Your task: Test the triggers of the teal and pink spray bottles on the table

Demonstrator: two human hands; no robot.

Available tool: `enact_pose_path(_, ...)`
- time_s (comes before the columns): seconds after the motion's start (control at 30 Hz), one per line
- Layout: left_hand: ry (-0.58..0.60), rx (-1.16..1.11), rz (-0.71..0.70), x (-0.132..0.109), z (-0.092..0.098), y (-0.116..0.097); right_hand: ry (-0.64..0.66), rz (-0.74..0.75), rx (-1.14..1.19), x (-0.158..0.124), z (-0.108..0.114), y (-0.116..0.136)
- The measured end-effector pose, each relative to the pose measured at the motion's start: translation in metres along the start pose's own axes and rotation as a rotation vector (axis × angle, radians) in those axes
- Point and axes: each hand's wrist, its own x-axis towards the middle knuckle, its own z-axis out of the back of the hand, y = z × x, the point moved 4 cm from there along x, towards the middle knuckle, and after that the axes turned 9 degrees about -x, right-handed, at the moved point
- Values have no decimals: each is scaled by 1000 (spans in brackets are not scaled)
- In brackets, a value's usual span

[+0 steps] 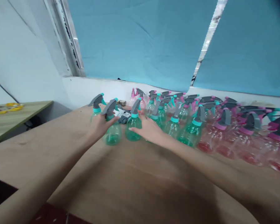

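My left hand is closed around the upper part of a green spray bottle, its thumb across the front just below the grey-and-teal trigger head. Another green spray bottle stands just behind that hand, partly covered by it. My right hand grips a second green bottle from its right side, thumb over the front; its other fingers are mostly hidden behind. Both held bottles are upright on the wooden table, with a gap between them.
Rows of green bottles and pink bottles with spray heads fill the table's right side. A grey-and-white item lies behind my hands. Yellow pieces rest on a side table at left. A blue curtain hangs behind.
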Motion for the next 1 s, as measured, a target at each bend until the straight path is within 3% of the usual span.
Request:
enact_pose_path(0.2, 36, 96, 42, 13, -10, -7, 36, -55, 55, 14, -9, 0)
enact_pose_path(0.43, 74, 90, -4, 21, -20, -15, 21, -74, 94, 20, -17, 1)
enact_pose_path(0.77, -21, 128, 31, 16, -21, -9, -2, -39, 74, 18, -14, 2)
enact_pose_path(1.0, -119, 68, 4, 6, -22, -18, 7, -10, 23, -9, -4, 7)
